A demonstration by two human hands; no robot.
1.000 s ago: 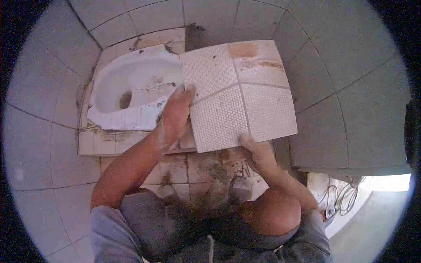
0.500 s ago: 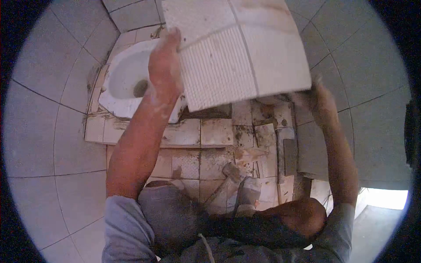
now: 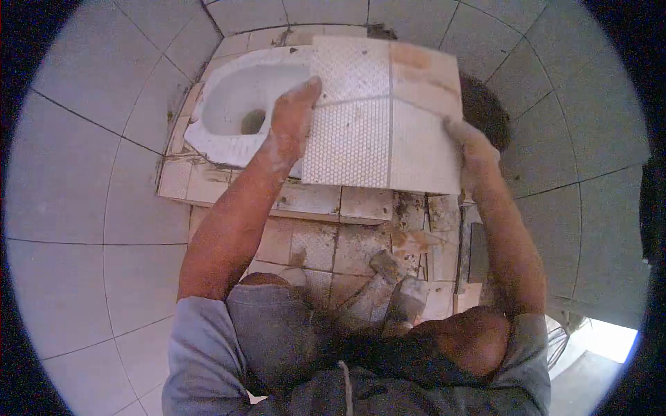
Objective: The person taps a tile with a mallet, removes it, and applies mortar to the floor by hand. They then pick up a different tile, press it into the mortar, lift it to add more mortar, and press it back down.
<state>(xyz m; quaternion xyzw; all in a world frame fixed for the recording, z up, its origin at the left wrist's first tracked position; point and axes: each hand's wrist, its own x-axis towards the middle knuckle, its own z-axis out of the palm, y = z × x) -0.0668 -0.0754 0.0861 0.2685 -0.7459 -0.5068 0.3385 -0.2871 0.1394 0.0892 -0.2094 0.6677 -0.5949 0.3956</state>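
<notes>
A large square floor tile (image 3: pixel 350 142), with a four-part face of pale and dotted patterned sections, is held up in front of me over the raised step. My left hand (image 3: pixel 295 114) grips its left edge, fingers wrapped around the side. At the opposite edge my right hand (image 3: pixel 475 149) has its thumb on the face and its other fingers out of sight behind. Just left of the tile lies a white squat toilet pan (image 3: pixel 198 128), partly covered by my left hand and the tile.
Tiled walls (image 3: pixel 62 173) close in on both sides. Behind the tile's right edge is a dark round patch (image 3: pixel 489 114). A dusty hammer (image 3: pixel 383 264) lies on the broken floor between my knees, among rubble. The step's tiled edge (image 3: pixel 277 202) runs across.
The tile has come lower, levelled out and now sits squarer to me. My right hand has moved from its lower corner up along the right edge. The view has shifted slightly.
</notes>
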